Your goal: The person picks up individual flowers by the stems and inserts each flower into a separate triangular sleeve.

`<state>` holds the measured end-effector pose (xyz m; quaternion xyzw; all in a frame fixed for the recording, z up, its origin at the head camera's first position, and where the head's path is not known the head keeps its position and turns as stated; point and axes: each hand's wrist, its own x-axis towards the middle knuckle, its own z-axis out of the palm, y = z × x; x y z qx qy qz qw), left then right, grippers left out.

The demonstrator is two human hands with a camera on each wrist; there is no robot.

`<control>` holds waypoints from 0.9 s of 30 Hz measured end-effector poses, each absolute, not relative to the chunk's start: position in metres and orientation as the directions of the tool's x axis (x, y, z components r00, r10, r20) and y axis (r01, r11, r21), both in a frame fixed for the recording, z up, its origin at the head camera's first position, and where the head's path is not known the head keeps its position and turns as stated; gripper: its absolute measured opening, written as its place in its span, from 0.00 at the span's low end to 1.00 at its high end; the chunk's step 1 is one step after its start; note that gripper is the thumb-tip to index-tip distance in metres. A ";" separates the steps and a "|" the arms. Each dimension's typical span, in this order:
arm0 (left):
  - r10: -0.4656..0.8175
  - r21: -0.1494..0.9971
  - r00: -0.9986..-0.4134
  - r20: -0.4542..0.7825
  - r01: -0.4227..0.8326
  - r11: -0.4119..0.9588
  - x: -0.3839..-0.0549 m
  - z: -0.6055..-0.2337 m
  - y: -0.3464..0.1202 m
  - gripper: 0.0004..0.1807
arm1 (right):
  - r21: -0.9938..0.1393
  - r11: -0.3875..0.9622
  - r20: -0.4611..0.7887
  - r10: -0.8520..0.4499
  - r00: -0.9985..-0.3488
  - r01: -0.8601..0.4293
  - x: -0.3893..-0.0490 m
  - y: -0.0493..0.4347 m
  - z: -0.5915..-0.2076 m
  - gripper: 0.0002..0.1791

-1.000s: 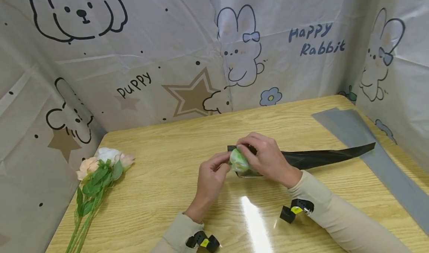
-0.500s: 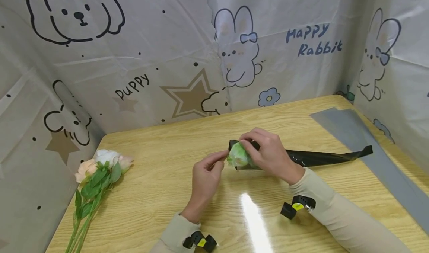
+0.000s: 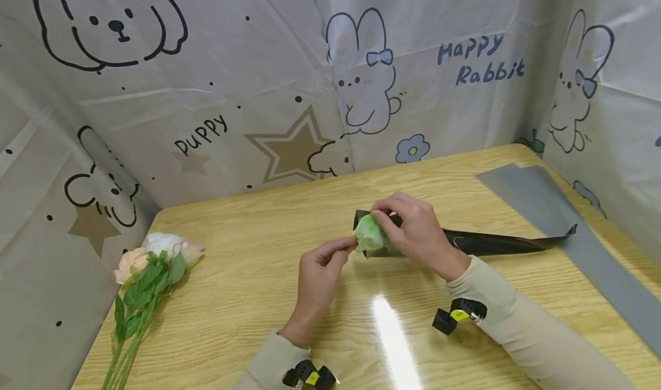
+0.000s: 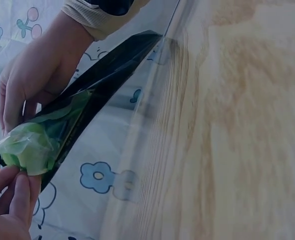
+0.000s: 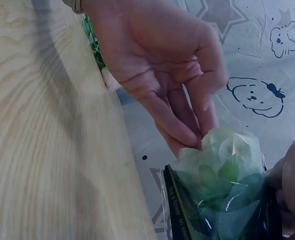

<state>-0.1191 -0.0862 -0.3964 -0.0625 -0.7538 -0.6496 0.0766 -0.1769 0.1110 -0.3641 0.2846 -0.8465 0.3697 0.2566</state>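
A pale green artificial rose [image 3: 369, 233] pokes from the mouth of a black flower sleeve [image 3: 490, 243] with a clear front and small printed lettering. My right hand [image 3: 417, 229] grips the sleeve beside the bloom, fingers at its far side. With thumb and fingertips, my left hand [image 3: 321, 272] pinches the outer petals at the tip of the bloom. In the left wrist view, those fingertips meet right under the rose [image 4: 30, 150]. The right wrist view shows the left hand [image 5: 162, 75] at the petals above the sleeve's rim. The stem is hidden inside the sleeve.
Several artificial roses [image 3: 155, 258], peach and white with green leaves, lie at the table's left edge. Grey translucent wrapping sheets [image 3: 547, 206] lie along the right side, under the sleeve's narrow end. A printed cloth [image 3: 248, 92] walls the wooden table [image 3: 248, 298] at the back and sides.
The rose and sleeve have shifted slightly toward the back of the table with my right hand. My left hand drew a little leftward, then came back in against the petals.
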 end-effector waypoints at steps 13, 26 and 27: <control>0.070 0.961 -0.969 0.235 0.243 0.134 -0.113 -0.395 -0.081 0.19 | -0.517 0.533 0.632 -0.290 -0.719 -0.670 -0.170 0.102 -0.369 0.04; 0.134 0.927 -0.947 0.291 0.314 0.203 -0.111 -0.397 -0.079 0.20 | -0.490 0.519 0.660 -0.304 -0.687 -0.700 -0.168 0.097 -0.373 0.03; 0.139 0.921 -0.943 0.302 0.326 0.213 -0.111 -0.397 -0.079 0.20 | -0.486 0.516 0.664 -0.307 -0.682 -0.705 -0.168 0.096 -0.373 0.03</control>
